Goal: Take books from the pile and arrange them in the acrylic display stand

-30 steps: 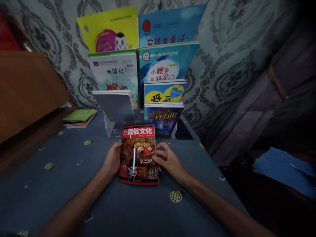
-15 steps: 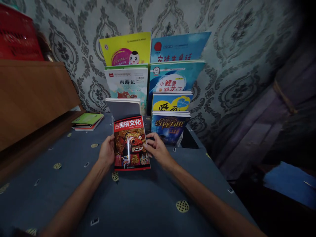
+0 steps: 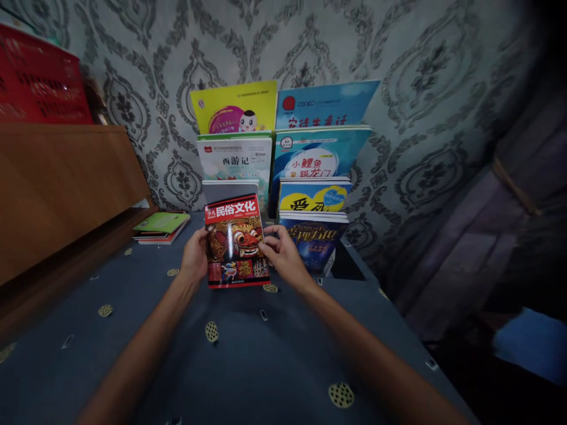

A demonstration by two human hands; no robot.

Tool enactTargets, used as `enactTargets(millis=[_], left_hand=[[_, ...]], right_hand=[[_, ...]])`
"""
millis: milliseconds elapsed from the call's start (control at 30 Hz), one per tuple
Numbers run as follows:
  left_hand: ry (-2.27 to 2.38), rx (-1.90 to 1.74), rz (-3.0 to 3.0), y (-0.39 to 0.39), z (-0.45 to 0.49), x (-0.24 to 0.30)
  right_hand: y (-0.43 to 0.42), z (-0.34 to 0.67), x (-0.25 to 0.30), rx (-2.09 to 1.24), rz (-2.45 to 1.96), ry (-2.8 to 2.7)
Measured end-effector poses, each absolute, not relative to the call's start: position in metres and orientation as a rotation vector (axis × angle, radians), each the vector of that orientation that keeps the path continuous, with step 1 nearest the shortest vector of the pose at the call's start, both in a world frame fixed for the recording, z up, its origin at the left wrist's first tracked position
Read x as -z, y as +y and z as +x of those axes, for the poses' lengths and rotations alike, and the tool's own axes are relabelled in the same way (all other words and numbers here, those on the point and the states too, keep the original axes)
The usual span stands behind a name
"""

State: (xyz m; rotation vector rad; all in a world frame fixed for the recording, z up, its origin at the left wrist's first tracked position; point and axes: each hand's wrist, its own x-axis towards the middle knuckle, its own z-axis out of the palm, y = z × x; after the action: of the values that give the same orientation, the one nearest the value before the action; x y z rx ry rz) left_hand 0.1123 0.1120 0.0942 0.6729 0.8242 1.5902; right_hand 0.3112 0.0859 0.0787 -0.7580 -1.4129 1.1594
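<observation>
Between my two hands is an upright book [image 3: 237, 245] with a red-and-black cover and a red mask picture. My left hand [image 3: 195, 255] grips its left edge, with the fingers behind it. On the opposite edge, my right hand [image 3: 283, 252] pinches the cover with the thumb in front. Directly behind the held book stands a grey-covered book [image 3: 230, 190], mostly hidden. To the right, close to my right hand, a dark blue book [image 3: 316, 242] leans at the front of a tiered row.
Behind stand a white book [image 3: 237, 156], a yellow book [image 3: 234, 106], a teal book [image 3: 321, 150] and a blue book [image 3: 328, 103]. A small book stack [image 3: 162, 227] lies left on the blue cloth [image 3: 146, 330], beside a wooden cabinet [image 3: 66, 189] bearing a red box [image 3: 42, 79].
Both hands have raised the mask-covered book and moved it toward the grey book, covering more of it. The camera view has shifted slightly, so the surroundings sit lower and further right.
</observation>
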Motion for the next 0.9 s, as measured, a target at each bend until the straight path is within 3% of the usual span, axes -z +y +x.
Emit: enactTargets(millis=[367,900], left_hand=[[0.646,-1.729,0.935,0.149,0.108,-0.120],[0.499,-1.866,1.240,0.162,0.109,-0.159]], right_hand=[[0.122,0.299,-0.099,-0.454,-0.939,-1.624],[0.139,0.282,-0.123,-0.090,-0.963,-1.564]])
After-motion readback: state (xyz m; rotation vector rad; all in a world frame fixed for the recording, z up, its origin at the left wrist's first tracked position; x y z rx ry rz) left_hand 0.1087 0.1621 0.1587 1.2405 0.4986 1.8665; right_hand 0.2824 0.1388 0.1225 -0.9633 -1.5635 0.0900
